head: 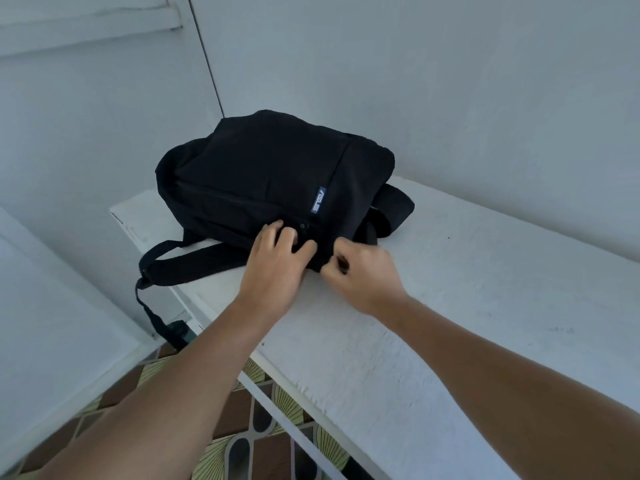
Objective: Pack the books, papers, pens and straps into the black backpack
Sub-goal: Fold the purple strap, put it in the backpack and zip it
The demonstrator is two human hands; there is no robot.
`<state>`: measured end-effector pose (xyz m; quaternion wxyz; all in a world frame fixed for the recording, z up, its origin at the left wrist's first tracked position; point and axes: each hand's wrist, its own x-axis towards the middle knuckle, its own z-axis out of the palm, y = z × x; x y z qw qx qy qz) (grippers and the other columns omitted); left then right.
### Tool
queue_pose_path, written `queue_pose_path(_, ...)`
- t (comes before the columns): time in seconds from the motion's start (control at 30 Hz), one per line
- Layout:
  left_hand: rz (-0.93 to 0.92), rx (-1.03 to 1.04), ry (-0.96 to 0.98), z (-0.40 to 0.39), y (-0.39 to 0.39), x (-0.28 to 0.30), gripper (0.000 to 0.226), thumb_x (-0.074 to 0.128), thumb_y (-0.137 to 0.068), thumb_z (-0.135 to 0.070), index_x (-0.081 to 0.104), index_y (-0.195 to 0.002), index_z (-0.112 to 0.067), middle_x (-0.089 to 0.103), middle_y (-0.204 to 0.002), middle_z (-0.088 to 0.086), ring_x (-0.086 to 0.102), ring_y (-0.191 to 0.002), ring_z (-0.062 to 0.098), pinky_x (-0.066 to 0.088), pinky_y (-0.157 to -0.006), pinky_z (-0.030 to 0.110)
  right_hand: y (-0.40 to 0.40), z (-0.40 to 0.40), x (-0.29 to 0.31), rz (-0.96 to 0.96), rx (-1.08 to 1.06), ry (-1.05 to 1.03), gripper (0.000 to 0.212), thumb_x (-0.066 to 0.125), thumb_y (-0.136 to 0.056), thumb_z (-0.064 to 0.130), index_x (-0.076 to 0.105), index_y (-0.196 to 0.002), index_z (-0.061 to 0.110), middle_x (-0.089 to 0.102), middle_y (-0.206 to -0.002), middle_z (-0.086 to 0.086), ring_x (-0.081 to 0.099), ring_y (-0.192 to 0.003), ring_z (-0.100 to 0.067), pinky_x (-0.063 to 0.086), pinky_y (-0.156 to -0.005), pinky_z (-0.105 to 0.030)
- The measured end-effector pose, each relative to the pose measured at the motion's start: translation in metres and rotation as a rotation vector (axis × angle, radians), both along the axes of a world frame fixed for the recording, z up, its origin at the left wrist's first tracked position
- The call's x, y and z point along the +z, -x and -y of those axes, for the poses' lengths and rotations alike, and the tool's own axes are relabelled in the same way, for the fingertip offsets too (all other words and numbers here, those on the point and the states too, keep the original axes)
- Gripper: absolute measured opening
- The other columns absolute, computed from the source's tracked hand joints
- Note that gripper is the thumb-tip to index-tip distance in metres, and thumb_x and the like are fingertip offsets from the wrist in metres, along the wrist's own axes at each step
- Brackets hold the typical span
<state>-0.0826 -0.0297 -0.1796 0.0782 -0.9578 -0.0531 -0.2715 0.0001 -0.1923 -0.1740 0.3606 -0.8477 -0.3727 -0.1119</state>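
The black backpack lies flat on the white table, front face up, a small blue label on it. My left hand rests on its near edge, fingers pressing the fabric beside a zipper pull. My right hand is closed at the backpack's near right corner, pinching something small and dark, seemingly a zipper tab. One shoulder strap lies along the table's left edge and dangles over it. Another strap sticks out on the right. No books, papers or pens are visible.
The table stands in a corner between pale walls, with a door edge behind the backpack. A white metal frame runs below the table's front edge. Patterned tiles cover the floor. A white surface lies at left.
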Motion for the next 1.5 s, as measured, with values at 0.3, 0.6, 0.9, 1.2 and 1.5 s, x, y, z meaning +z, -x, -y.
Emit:
queue_pose_path(0.3,-0.066,-0.010,-0.046,-0.085,0.077,-0.007,0.031,0.081,-0.069,0.010,0.069,-0.095,-0.003,0.061,-0.103,0.015,0.057,-0.127,0.044,0.040,-0.113,0.059,0.024,-0.022,-0.005,0.355,0.233,0.057,0.018,0.061,-0.085,0.026,0.057,-0.071,0.016,0.054,-0.071,0.001,0.049,-0.072,-0.023,0.036,-0.065,-0.033)
queue_pose_path(0.6,-0.111,-0.077,0.058,-0.044,0.078,0.039,0.036,0.080,-0.076,-0.033,0.057,-0.095,-0.013,0.050,-0.104,0.004,0.048,-0.103,0.029,0.045,-0.100,0.043,-0.052,0.022,0.017,0.084,0.123,0.012,0.027,0.062,-0.093,0.022,0.045,-0.074,0.014,0.055,-0.093,0.005,0.048,-0.068,-0.023,0.038,-0.061,-0.032)
queue_pose_path(0.9,-0.187,-0.082,-0.028,0.025,0.028,0.060,0.044,0.063,-0.083,-0.057,0.052,-0.105,-0.020,0.050,-0.092,0.000,0.051,-0.086,0.025,0.045,-0.072,0.039,-0.013,0.002,0.017,-0.074,0.136,0.130,0.022,0.056,-0.095,0.029,0.047,-0.079,0.017,0.054,-0.062,0.001,0.051,-0.058,-0.023,0.038,-0.055,-0.037)
queue_pose_path(1.2,-0.320,-0.071,-0.056,-0.005,0.061,0.058,0.023,0.048,-0.102,-0.050,0.054,-0.102,-0.027,0.046,-0.080,-0.011,0.055,-0.069,0.017,0.033,-0.058,0.031,-0.010,0.020,0.013,0.171,0.288,-0.045,0.022,0.062,-0.096,0.025,0.059,-0.080,0.011,0.044,-0.097,-0.001,0.046,-0.073,-0.018,0.045,-0.059,-0.032)
queue_pose_path(1.5,-0.197,-0.049,-0.087,0.037,0.031,0.095,0.037,0.057,-0.095,-0.054,0.043,-0.107,-0.022,0.040,-0.092,-0.002,0.046,-0.078,0.021,0.034,-0.064,0.034,-0.029,0.031,0.006,-0.007,0.139,-0.211,0.017,0.058,-0.098,0.022,0.057,-0.084,0.013,0.058,-0.098,0.004,0.059,-0.079,-0.017,0.052,-0.072,-0.037)
